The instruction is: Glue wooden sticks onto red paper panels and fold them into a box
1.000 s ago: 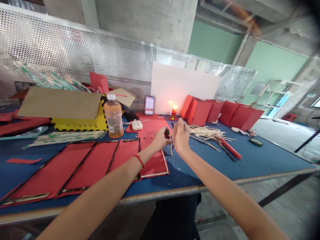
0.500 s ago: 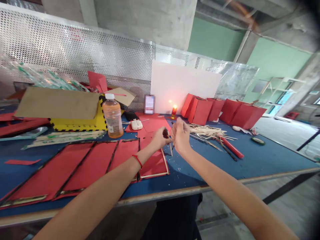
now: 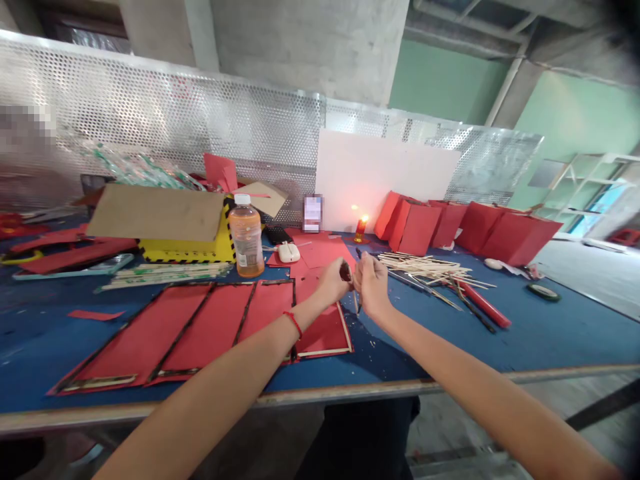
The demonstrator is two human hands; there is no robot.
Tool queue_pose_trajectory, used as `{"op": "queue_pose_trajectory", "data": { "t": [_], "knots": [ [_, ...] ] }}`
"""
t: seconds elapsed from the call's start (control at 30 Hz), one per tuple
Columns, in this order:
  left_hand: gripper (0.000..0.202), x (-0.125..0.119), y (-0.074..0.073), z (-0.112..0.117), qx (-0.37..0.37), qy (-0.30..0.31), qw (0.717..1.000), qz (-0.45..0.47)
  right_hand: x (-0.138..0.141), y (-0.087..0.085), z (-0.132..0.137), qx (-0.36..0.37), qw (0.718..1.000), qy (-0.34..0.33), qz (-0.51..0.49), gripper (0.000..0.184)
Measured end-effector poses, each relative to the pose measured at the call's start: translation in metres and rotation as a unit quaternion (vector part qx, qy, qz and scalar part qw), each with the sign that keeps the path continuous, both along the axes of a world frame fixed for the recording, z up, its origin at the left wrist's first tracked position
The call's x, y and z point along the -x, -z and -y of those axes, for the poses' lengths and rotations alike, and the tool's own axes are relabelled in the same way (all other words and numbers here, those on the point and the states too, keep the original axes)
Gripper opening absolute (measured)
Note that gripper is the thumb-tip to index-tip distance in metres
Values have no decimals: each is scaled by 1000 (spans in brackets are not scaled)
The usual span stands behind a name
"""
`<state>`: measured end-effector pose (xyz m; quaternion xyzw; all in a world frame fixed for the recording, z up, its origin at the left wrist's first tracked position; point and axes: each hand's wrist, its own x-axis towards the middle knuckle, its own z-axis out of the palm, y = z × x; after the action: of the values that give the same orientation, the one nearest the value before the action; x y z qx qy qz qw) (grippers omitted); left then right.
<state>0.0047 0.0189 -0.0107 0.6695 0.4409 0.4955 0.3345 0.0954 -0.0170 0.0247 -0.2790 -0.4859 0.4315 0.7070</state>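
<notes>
My left hand [image 3: 333, 283], with a red cord at the wrist, is closed in a pinch on a thin pale wooden stick [image 3: 355, 301] that points down. A dark brown lump [image 3: 345, 271] shows at its curled fingers. Right beside it, my right hand [image 3: 373, 283] is closed round a thin dark rod-like tool [image 3: 359, 253], whose ends show above and below the fingers. Both hands nearly touch over the right end of a red paper panel [image 3: 320, 333], which is edged with pale and dark strips. How stick and tool meet is hidden.
A lit candle [image 3: 360, 229] burns behind my hands. To the right lie loose wooden sticks [image 3: 430, 267] and a red rod [image 3: 483, 305]; red paper bags [image 3: 417, 227] stand behind. A bottle [image 3: 246, 240], an earbud case [image 3: 289, 252] and a cardboard box [image 3: 155, 210] are leftward.
The view has turned slightly left, so everything sits further right. My right hand has tilted a little, and the dark tool's upper end now shows more. Both hands stay close together.
</notes>
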Motion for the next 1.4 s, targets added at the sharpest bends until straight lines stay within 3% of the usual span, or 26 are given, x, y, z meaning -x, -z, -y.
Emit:
{"op": "queue_pose_trajectory", "data": {
  "t": [0.17,0.37,0.77,1.0,1.4],
  "knots": [
    [35,0,2,0,14,7,1000,-1,-2,-3,-3,-35,999,19,-34,54],
    [32,0,2,1,10,15,1000,3,1,3,-2,-10,999,-30,-2,55],
    [30,2,4,-1,-11,7,1000,-6,-1,3,1,-22,999,23,-32,55],
    [29,3,2,-1,-17,0,1000,-12,6,3,2,-17,1000,-1,-15,52],
    [25,0,-4,10,-39,-61,994,-85,-1,10,1,-21,999,28,-16,53]
  ]
}}
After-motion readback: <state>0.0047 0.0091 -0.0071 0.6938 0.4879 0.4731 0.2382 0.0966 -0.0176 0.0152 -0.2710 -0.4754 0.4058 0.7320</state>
